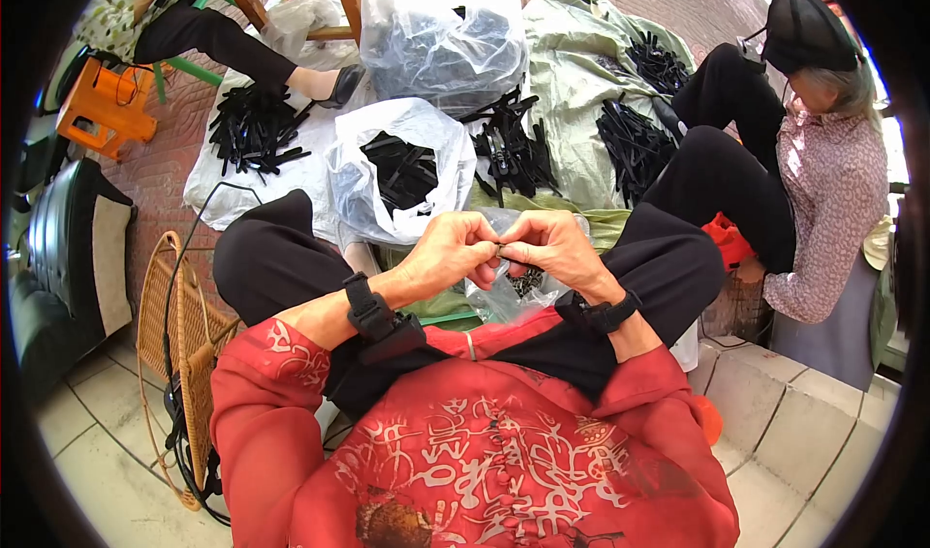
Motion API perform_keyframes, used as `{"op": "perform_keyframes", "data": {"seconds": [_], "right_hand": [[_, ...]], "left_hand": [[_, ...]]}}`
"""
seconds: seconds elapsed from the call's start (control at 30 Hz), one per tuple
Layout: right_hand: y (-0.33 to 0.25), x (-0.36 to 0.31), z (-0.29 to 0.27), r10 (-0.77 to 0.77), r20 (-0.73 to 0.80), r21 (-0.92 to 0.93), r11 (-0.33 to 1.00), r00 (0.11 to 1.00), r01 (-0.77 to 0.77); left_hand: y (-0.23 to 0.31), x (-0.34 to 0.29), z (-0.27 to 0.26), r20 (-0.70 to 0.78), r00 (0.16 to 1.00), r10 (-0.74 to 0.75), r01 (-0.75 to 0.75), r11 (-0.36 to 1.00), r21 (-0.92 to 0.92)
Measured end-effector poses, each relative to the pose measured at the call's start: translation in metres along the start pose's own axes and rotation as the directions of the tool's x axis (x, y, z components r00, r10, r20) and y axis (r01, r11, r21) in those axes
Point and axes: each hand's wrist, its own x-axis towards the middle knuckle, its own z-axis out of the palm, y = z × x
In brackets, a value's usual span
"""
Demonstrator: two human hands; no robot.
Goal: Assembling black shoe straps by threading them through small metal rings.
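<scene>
My left hand (448, 254) and my right hand (554, 250) meet above my lap. Both are closed, thumbs and fingertips pinching one small dark piece (501, 249) between them. Its kind is too small to make out, and the fingers cover most of it. Right below my hands a clear plastic bag (499, 301) lies open, with many small metal-looking bits (526, 281) inside. Just beyond my left hand stands a white plastic bag (351, 165) filled with flat black strips (399, 172).
Piles of black strips (254, 133) lie on white and green sheets (562, 39). A large filled plastic bag (441, 49) stands behind. At right sits a person (828, 180); another person's leg (218, 44) reaches in upper left. A wicker chair (174, 325) and orange stool (105, 112) stand left.
</scene>
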Motion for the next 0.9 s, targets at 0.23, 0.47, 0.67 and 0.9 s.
{"op": "perform_keyframes", "data": {"seconds": [0.23,0.47,0.67,0.9], "right_hand": [[-0.001,0.001,0.000,0.012,0.040,0.058,0.998,0.999,-0.015],[-0.008,0.003,0.000,0.027,0.049,-0.035,0.999,0.998,-0.026],[-0.009,0.001,-0.002,0.015,0.046,-0.043,0.999,0.999,-0.013],[-0.013,-0.002,0.000,0.000,0.052,0.049,0.999,0.999,-0.003]], "left_hand": [[0.002,0.000,-0.003,-0.022,1.000,-0.022,0.023,0.999,0.028],[0.002,-0.001,0.000,-0.040,0.999,-0.032,0.036,0.994,0.108],[0.005,-0.001,0.002,0.014,1.000,0.022,-0.023,0.998,0.052],[0.010,-0.008,0.002,0.059,0.998,0.036,-0.031,0.997,-0.071]]}}
